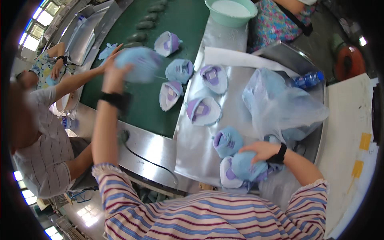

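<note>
Here, the left hand (113, 76) is raised over the green conveyor belt (132, 108), its grip closed around a light-blue shoe upper (138, 64). That piece is motion-blurred; its long axis seems to run roughly sideways, stretching rightward from the grip, though which end is the toe cannot be told. A black band sits on the wrist just below the grip.

The right hand (262, 151) lies low on the metal counter (192, 148), its grip curled over the top of a second light-blue upper (245, 167) with purple trim. This one lies with its long axis slanting down and to the left of the grip, resting against a white-and-purple upper (227, 176) just beside it. Another blue upper (227, 141) sits just up and left of the grip. Above the grip, a clear plastic bag (280, 104) of blue pieces slumps on the counter, a blue bottle (308, 80) beyond it.

Further uppers lie open on the belt and counter between the two grips. A green basin (231, 13) stands at the far end. Left of the raised grip, another person's arm (76, 82) reaches onto the belt. Bright windows show at the far left.
</note>
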A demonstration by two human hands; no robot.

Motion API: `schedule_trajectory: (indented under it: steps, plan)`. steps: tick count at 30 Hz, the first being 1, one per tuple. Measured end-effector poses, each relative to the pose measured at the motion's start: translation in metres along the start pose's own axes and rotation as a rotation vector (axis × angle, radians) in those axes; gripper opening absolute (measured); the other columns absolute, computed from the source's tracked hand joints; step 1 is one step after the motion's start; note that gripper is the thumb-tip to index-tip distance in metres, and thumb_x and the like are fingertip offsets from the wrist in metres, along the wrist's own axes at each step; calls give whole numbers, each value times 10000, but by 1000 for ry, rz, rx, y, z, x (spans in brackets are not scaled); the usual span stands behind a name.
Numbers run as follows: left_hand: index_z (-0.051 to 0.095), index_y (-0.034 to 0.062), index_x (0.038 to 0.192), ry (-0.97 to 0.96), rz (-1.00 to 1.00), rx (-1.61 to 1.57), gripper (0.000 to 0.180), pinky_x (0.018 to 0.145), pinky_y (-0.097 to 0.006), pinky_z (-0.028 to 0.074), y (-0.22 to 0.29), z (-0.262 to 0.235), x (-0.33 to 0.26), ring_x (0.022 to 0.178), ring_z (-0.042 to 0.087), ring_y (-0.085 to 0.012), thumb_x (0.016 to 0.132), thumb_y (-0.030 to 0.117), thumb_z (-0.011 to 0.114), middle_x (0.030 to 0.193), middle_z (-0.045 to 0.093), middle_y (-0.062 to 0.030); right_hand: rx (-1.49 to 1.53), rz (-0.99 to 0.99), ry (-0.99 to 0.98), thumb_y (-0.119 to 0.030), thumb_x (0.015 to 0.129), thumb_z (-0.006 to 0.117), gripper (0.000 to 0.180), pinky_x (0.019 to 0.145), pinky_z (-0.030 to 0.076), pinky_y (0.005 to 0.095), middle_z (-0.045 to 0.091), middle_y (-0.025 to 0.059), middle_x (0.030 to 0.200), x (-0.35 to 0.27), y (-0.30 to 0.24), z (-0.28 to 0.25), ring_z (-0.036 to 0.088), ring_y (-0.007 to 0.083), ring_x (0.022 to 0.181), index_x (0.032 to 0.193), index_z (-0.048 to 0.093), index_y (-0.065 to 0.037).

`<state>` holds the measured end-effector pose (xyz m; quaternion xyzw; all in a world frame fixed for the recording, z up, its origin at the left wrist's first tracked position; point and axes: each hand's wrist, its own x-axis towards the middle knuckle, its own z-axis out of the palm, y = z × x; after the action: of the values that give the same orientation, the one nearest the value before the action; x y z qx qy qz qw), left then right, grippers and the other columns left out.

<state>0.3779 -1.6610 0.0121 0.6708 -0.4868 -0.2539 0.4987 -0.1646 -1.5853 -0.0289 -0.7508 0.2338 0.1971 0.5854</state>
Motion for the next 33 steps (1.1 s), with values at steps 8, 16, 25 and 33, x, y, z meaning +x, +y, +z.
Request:
schedule_trajectory:
  steps: [8, 16, 25, 33]
  plan:
    - [501, -44, 1197, -24, 15, 405, 605, 879, -361, 438, -95, -76, 50, 1029, 575, -309, 789, 377, 653, 1129, 581, -193, -354, 130, 600, -161, 664, 656, 631, 1035, 309, 363, 482, 151, 1243, -84, 47, -67, 426, 319, 1188, 1246, 447, -41]
    - [333, -51, 1305, -1589, 670, 241, 841, 989, -406, 359, 72, 254, -287, 1171, 438, -375, 665, 291, 759, 1252, 452, -243, -355, 245, 898, -25, 614, 634, 583, 893, 427, 357, 550, 168, 1164, -141, 34, -84, 524, 326, 1063, 1182, 515, -81]
    - [-30, 5, 1420, -1375, -708, -243, 1265, 1030, -452, 290, 97, 404, -326, 1313, 273, -356, 613, 662, 690, 1393, 264, -289, 118, 408, 653, 3, 608, 613, 586, 855, 441, 350, 555, 176, 1140, -179, 20, -36, 541, 300, 1027, 1183, 506, -35]
    - [212, -57, 1351, -1253, -514, -188, 992, 802, -371, 477, 116, 445, -330, 1006, 549, -269, 624, 290, 791, 1132, 528, -192, -330, 380, 872, 10, 692, 536, 465, 833, 457, 363, 613, 181, 1037, -209, 76, -24, 569, 353, 980, 1140, 548, -111]
